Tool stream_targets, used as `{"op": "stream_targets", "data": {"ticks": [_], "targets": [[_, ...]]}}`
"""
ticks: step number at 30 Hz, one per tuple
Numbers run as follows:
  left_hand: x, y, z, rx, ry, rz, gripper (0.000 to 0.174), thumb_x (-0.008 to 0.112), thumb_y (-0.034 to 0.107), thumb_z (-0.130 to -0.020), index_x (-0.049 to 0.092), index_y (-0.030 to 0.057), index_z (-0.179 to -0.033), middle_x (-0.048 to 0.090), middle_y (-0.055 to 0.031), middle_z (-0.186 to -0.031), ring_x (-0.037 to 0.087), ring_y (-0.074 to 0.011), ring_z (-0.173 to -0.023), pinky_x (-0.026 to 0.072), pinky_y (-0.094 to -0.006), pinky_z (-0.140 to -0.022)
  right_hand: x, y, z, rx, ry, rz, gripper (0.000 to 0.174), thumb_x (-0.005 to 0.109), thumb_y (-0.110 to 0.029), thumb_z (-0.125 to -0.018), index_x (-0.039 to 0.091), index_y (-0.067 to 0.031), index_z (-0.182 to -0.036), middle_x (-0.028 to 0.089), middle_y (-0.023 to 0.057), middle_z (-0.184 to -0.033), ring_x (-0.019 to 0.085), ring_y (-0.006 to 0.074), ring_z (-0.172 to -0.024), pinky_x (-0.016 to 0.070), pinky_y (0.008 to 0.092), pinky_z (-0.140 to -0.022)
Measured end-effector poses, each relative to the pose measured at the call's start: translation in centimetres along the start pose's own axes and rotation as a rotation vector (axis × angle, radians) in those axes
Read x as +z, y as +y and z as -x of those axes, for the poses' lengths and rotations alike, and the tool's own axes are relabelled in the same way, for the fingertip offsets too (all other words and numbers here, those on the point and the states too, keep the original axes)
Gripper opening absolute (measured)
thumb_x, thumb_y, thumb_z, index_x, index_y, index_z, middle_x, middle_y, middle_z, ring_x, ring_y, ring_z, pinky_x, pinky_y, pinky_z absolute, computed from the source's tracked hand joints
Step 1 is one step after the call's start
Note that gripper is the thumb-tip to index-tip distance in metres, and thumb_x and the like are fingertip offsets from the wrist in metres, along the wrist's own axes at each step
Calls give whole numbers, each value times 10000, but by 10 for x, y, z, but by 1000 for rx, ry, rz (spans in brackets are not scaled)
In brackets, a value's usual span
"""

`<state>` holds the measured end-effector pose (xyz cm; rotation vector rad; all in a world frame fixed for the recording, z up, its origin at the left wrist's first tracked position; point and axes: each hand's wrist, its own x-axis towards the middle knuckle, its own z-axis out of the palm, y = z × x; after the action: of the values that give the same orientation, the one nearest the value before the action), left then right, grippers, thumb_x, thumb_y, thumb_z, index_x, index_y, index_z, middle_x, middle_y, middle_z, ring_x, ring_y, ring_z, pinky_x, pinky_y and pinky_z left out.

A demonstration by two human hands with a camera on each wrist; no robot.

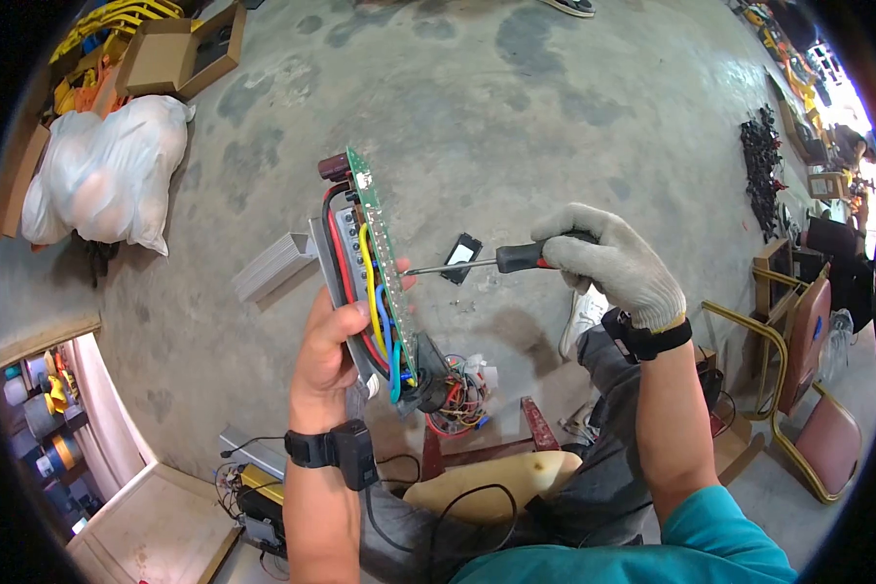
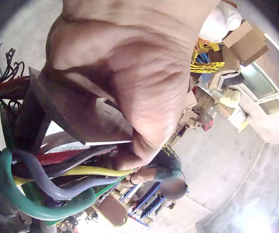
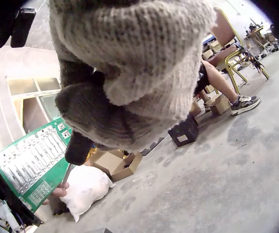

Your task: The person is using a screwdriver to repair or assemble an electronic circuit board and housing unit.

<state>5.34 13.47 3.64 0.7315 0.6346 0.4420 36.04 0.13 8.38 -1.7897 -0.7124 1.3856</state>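
Concrete floor (image 1: 594, 107) spreads beneath the circuit board (image 1: 383, 253) your left grip (image 1: 327, 355) holds; your gloved right grip (image 1: 615, 261) clasps a screwdriver (image 1: 523, 258). Likely stiff yet fragile: hold its metal plate (image 1: 325, 258), not wires (image 1: 364, 243).

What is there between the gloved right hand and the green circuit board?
In the head view, a screwdriver extends from the right hand toward the circuit board; fingertips of the left hand show near its metal tip.

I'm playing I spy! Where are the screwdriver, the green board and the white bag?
Screwdriver (image 1: 521, 257): head view, on its black handle.
Green board (image 3: 32, 160): right wrist view, on its flat face.
White bag (image 1: 117, 173): head view, on its middle.
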Motion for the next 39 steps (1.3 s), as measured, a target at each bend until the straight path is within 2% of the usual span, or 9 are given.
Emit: {"op": "stream_targets", "data": {"ticks": [3,7,9,19,22,24,26,29,39], "targets": [[-8,-5,-1,-2,-13,-60,851,689,323,-884,354,-58,-1568,487,-293,-1531,523,-400,-1407,542,-512,-1074,2,-3,0,-1,-7,29,355,720,-273,-891,746,-2,-1119,651,10,-813,582,88,-707,473,266,-635],[-5,-5,-1,-4,12,-43,838,691,326,-890,368,-73,-1553,487,-301,-1525,527,-406,-1404,554,-512,-1064,3,-2,-1,-14,-5,59,341,733,-246,-894,742,-12,-1142,658,9,-822,586,83,-721,483,264,-646],[-3,-5,-1,1,37,47,786,700,236,-876,389,-68,-1530,563,-258,-1456,583,-345,-1345,569,-474,-1031,3,0,-2,-17,0,50,329,734,-235,-895,743,-18,-1142,663,13,-827,589,81,-727,487,264,-648],[-7,-10,0,-12,83,61,766,672,216,-876,389,-46,-1538,551,-271,-1468,574,-379,-1359,563,-504,-1052,5,13,-5,-168,-8,46,311,732,-179,-888,726,-18,-1155,726,58,-969,673,119,-858,541,281,-778],[-10,-11,0,-2,65,-40,815,639,299,-911,331,-57,-1577,473,-322,-1527,478,-459,-1430,525,-563,-1092,5,7,-2,-164,-16,82,309,731,-186,-885,724,-24,-1148,723,60,-962,670,116,-857,540,277,-774],[-11,-12,-1,-8,56,-30,807,634,290,-910,335,-52,-1577,479,-318,-1522,484,-459,-1424,529,-563,-1088,6,10,-2,-167,-4,91,317,726,-195,-890,718,-19,-1153,720,59,-954,670,117,-852,540,279,-765],[-6,-10,0,-17,83,51,764,664,224,-881,387,-39,-1543,550,-270,-1468,574,-382,-1357,563,-509,-1049,7,8,-2,-172,2,105,325,721,-204,-896,712,-14,-1159,717,57,-946,670,117,-847,540,281,-756],[-8,-9,-1,4,54,-78,810,647,310,-904,355,-53,-1567,492,-312,-1511,499,-451,-1413,530,-566,-1085,7,1,-1,-101,3,106,328,704,-226,-921,701,-9,-1167,710,57,-932,665,107,-806,546,281,-712],[-4,-7,-1,-13,79,-10,823,663,273,-882,350,-51,-1572,487,-285,-1527,515,-441,-1404,543,-556,-1076,8,6,-4,-101,-1,1,303,686,-209,-953,688,9,-1164,706,53,-917,651,92,-748,556,271,-677]]}}
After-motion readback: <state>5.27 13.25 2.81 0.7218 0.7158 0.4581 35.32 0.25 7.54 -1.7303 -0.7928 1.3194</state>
